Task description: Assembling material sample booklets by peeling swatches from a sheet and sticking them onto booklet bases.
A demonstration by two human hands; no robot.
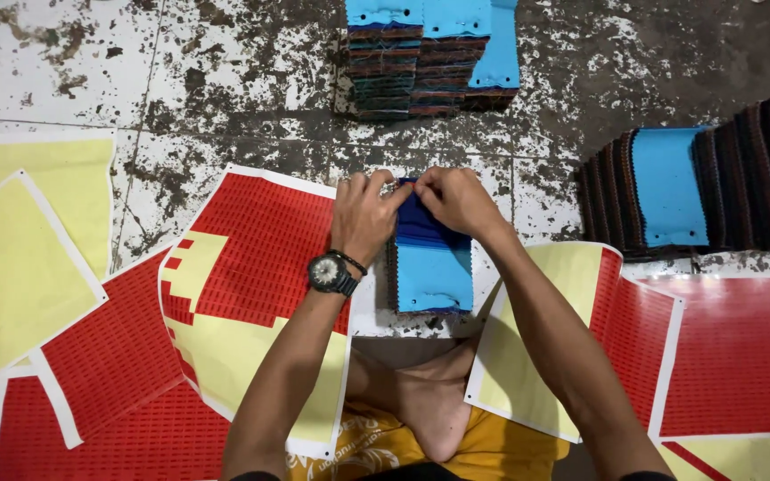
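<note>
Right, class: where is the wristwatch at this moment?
In the head view, the black wristwatch sits on the left wrist, just below the left hand, over a red sticker sheet, left of the blue swatch stack.

The person's arms are bare to the elbow and beyond. A black wristwatch (328, 273) with a round pale dial sits on the left wrist, a thin dark band just beside it. Below the watch, a yellow printed shirt (376, 445) shows.

Ahead of me on the stained, speckled tile floor (225, 80) stands a stack of fabric swatches with blue card headers (430, 53). To my right a fanned row of dark swatches (741, 178) lies. Red-and-yellow sticker sheets (251, 267) and pale yellow backing sheets (20, 258) surround me.
</note>
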